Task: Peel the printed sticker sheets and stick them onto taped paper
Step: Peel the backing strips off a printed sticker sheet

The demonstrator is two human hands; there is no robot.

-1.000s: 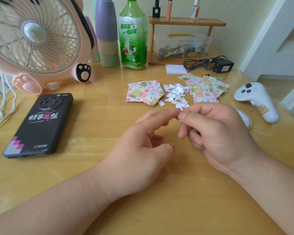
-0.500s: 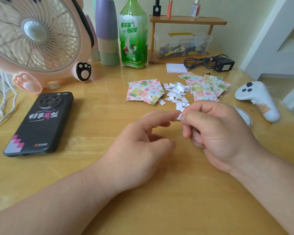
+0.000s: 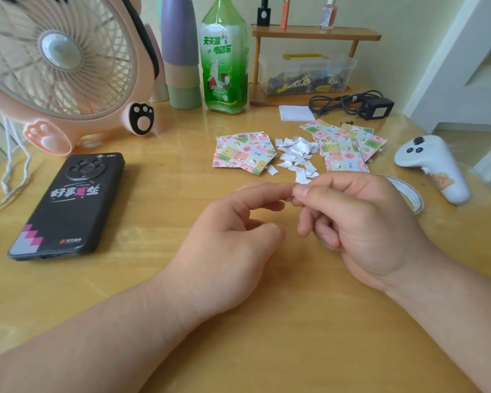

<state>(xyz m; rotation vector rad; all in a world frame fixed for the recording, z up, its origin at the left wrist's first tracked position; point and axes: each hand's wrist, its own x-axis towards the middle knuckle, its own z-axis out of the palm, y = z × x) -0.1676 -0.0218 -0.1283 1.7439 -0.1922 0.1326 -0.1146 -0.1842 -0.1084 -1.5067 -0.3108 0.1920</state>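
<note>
brightly checkered cartoon sticker sheets (image 3: 244,154)

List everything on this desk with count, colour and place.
table: one, wooden, under everything
fan: one, pink, back left
phone: one, black, left
tumbler: one, purple-tan-green, back
tea bottle: one, green, back
shelf: one, wooden, back
cosmetics bottles: three, mixed colours, shelf top
storage box: one, clear, under shelf top
notepad: one, white, before shelf
power adapter: one, black, back right
sticker sheets: two piles, multicoloured, centre
paper scraps: one heap, white, between piles
controller: one, white, right
tape roll: one, whitish, right
right hand: pinches white scrap
left hand: fingertip touching it
</note>
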